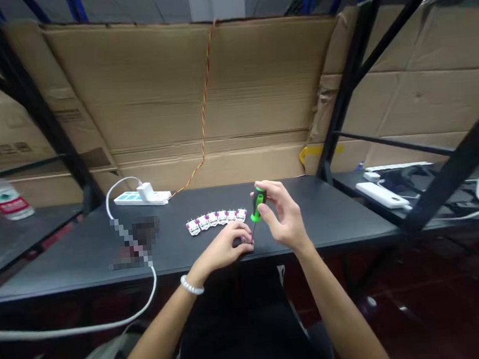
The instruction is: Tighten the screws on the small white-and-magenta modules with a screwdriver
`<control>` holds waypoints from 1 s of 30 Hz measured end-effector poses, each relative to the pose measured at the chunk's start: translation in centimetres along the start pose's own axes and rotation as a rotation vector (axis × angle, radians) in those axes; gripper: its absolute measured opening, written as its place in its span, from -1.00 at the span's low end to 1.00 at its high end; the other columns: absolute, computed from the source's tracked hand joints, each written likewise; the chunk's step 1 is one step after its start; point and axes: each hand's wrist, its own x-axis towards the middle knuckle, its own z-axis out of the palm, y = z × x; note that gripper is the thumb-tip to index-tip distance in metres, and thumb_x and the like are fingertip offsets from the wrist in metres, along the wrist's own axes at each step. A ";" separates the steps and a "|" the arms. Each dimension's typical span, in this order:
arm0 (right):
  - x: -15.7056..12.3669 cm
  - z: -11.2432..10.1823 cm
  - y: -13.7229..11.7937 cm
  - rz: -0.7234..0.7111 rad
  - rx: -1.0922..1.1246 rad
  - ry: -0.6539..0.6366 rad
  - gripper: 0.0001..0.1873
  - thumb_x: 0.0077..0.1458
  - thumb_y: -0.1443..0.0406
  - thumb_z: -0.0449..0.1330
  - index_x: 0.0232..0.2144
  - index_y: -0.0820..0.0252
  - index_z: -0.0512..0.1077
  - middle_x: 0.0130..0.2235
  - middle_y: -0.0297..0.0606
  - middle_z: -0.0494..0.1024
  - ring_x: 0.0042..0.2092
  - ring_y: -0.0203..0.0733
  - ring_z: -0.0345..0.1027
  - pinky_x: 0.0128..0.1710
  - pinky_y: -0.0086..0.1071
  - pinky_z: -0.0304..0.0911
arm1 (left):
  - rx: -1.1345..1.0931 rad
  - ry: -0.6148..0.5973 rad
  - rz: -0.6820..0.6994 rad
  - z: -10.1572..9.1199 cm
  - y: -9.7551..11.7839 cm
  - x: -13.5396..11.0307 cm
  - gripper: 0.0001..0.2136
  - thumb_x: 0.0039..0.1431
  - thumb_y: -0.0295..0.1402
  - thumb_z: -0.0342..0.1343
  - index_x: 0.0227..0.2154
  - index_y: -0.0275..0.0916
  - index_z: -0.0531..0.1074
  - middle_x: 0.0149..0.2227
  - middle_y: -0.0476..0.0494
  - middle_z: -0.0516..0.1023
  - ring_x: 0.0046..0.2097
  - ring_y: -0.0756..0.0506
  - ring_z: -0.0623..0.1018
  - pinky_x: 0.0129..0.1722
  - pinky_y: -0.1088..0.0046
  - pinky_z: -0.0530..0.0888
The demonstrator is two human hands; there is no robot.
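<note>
My right hand (281,215) grips a green and black screwdriver (258,204) by its handle. The shaft slants down, its tip reaching the small piece under my left fingers. My left hand (232,242) is closed on a small white and purple part (244,239) at the desk's front edge; the fingers cover most of it. Just beyond the left hand, several similar white and purple parts (212,219) stand side by side in a slightly curved row. A pale beaded bracelet (192,285) circles my left wrist.
A white power strip (158,197) with a plugged-in charger (145,191) sits at the desk's back left. Its white cable (153,286) hangs over the front edge. Cardboard (154,97) walls the back; black metal posts (346,82) flank the desk (307,196). A bottle (9,200) stands far left.
</note>
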 end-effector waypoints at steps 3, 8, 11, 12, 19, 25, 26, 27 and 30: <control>0.1 -0.3 -0.1 0.092 0.140 -0.077 -0.59 0.44 0.18 0.16 0.27 -0.03 0.42 0.17 -0.10 0.56 0.04 -0.05 0.59 0.05 -0.11 0.56 | -0.004 -0.009 -0.001 0.0 0.1 0.0 -0.93 0.27 -0.37 0.31 -0.34 -0.21 0.58 -0.06 -0.18 0.54 0.05 -0.19 0.54 0.23 0.20 0.45; 0.3 -0.8 -0.4 0.012 -0.091 0.054 -0.63 0.21 0.20 0.42 0.06 -0.02 0.56 -0.04 -0.22 0.56 -0.18 -0.19 0.49 -0.16 -0.29 0.52 | -0.005 -0.014 -0.011 0.0 0.4 -0.1 -0.94 0.28 -0.39 0.29 -0.34 -0.21 0.58 -0.07 -0.17 0.53 0.06 -0.19 0.54 0.22 0.20 0.45; 0.4 -0.9 -0.6 0.009 -0.061 -0.019 -0.64 0.36 0.20 0.26 0.18 -0.03 0.51 0.11 -0.14 0.55 0.02 -0.07 0.53 0.01 -0.18 0.52 | 0.002 -0.009 -0.006 0.0 0.4 -0.1 -0.93 0.29 -0.37 0.28 -0.32 -0.20 0.58 -0.06 -0.17 0.53 0.04 -0.18 0.54 0.21 0.20 0.46; 0.3 -0.9 -0.6 0.031 -0.002 -0.058 -0.63 0.42 0.20 0.18 0.22 -0.02 0.47 0.16 -0.12 0.54 0.08 -0.04 0.53 0.09 -0.13 0.50 | 0.002 -0.012 0.000 0.0 0.4 -0.1 -0.92 0.30 -0.36 0.28 -0.32 -0.21 0.58 -0.06 -0.18 0.53 0.04 -0.18 0.54 0.21 0.20 0.46; 0.3 -0.8 -0.2 0.012 -0.107 0.003 -0.66 0.34 0.18 0.29 0.13 -0.02 0.51 -0.08 -0.21 0.52 -0.15 -0.14 0.47 -0.08 -0.22 0.51 | 0.064 -0.015 0.005 -0.1 0.3 -0.1 -0.94 0.32 -0.39 0.24 -0.29 -0.18 0.60 -0.03 -0.19 0.53 0.09 -0.20 0.53 0.27 0.16 0.44; 0.3 -1.0 -0.4 0.037 0.043 -0.136 -0.49 0.50 0.16 0.02 0.42 -0.06 0.27 0.23 -0.11 0.51 0.15 -0.01 0.50 0.16 -0.04 0.47 | 0.070 -0.020 0.005 -0.1 0.3 0.0 -0.94 0.31 -0.40 0.24 -0.30 -0.19 0.60 -0.04 -0.18 0.52 0.08 -0.20 0.53 0.27 0.18 0.43; 0.2 -0.9 -0.4 0.056 0.086 -0.145 -0.51 0.50 0.17 0.01 0.40 -0.07 0.29 0.22 -0.11 0.53 0.14 -0.02 0.53 0.16 -0.04 0.48 | 0.066 -0.021 0.009 -0.1 0.3 0.0 -0.94 0.31 -0.40 0.24 -0.30 -0.19 0.60 -0.05 -0.18 0.51 0.07 -0.19 0.53 0.26 0.18 0.44; 0.2 -0.9 -0.4 0.068 0.102 -0.135 -0.54 0.49 0.17 0.05 0.36 -0.07 0.35 0.18 -0.13 0.56 0.09 -0.03 0.56 0.12 -0.06 0.50 | 0.062 -0.021 0.010 -0.1 0.4 0.0 -0.93 0.31 -0.40 0.24 -0.30 -0.20 0.60 -0.05 -0.18 0.51 0.06 -0.19 0.53 0.26 0.19 0.45; 0.2 -0.7 -0.4 0.021 0.009 -0.030 -0.67 0.34 0.18 0.30 0.13 -0.04 0.55 -0.03 -0.20 0.60 -0.12 -0.11 0.54 -0.09 -0.19 0.54 | 0.063 -0.025 0.014 -0.2 0.5 0.0 -0.92 0.32 -0.40 0.23 -0.30 -0.20 0.60 -0.06 -0.18 0.52 0.06 -0.19 0.52 0.24 0.19 0.45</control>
